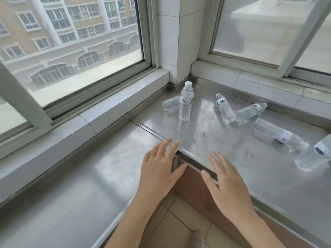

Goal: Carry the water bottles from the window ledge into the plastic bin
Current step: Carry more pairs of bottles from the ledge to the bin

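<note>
Beyond the white-framed sliding window (71,51) stands a tan brick building (53,18), a white tiled corner pillar (176,33) rises between panes, and beige floor tiles (172,226) lie below.

Rightmost bottle (315,154) cropped by frame edge

Six clear plastic water bottles lie on the steel window ledge (206,126), grouped toward its inner corner and along the right-hand run. One capped bottle (186,102) stands upright nearest the corner, white cap on, printed label at the shoulder. Just behind it, to the left, an unlabelled bottle (171,103) lies on its side. Further right, two labelled bottles rest together, touching at their bases: one leaning bottle (225,108) with its cap pointing toward the corner, one tipped bottle (250,110) with its cap toward the back edge. A fifth bottle (278,134) lies flat beyond them. A sixth bottle (315,154) sits at the right, partly cut off from view.
</note>
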The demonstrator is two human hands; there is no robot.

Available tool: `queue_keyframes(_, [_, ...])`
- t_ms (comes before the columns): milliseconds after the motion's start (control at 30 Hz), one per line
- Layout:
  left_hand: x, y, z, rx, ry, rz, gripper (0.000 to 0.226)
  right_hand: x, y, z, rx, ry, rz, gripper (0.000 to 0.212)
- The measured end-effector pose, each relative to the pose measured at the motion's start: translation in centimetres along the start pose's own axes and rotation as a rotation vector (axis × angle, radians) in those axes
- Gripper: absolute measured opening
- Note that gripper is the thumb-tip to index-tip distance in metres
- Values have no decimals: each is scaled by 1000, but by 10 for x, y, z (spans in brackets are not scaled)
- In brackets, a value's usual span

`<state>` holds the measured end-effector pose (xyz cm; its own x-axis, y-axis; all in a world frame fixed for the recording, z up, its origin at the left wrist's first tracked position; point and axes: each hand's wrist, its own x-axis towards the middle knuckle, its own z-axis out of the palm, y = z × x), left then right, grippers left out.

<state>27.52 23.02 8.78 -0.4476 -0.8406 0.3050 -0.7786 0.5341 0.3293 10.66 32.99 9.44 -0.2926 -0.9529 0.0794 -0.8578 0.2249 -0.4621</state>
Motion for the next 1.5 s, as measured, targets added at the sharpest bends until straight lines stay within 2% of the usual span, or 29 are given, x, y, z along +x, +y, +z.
queue_keyframes(200, [76, 18, 32, 18, -5, -70, 62, 94, 44, -5, -141, -12, -112, 59])
queue_keyframes(400, [144, 2, 58, 78, -40, -146, 62, 181, 66, 2, -194, -52, -169, 59])
queue_keyframes(600, [234, -27, 94, 92, -132, -146, 65, 275, 79, 22, -214, -86, -130, 56])
queue_keyframes(767, [314, -71, 137, 119, -197, -186, 66, 351, 92, 55, -218, -162, -38, 64])
queue_keyframes(833, [344, -90, 158, 134, -228, -192, 69, 374, 93, 69, -159, -191, -14, 71])
queue_keyframes(967, [396, -110, 197, 135, -399, -160, 68, 406, 89, 85, 70, -230, 44, 95])
queue_keyframes(1067, [426, -118, 221, 96, -514, -181, 68, 413, 82, 97, 206, -256, 93, 95])
queue_keyframes(1133, [439, -120, 234, 45, -557, -228, 74, 414, 83, 104, 322, -201, 116, 90])
queue_keyframes(1267, [449, -119, 249, 9, -556, -256, 76, 417, 83, 105, 571, -188, 178, 90])
queue_keyframes(1500, [436, -114, 242, -117, -437, -424, 67, 420, 91, 105, 677, -186, 211, 68])
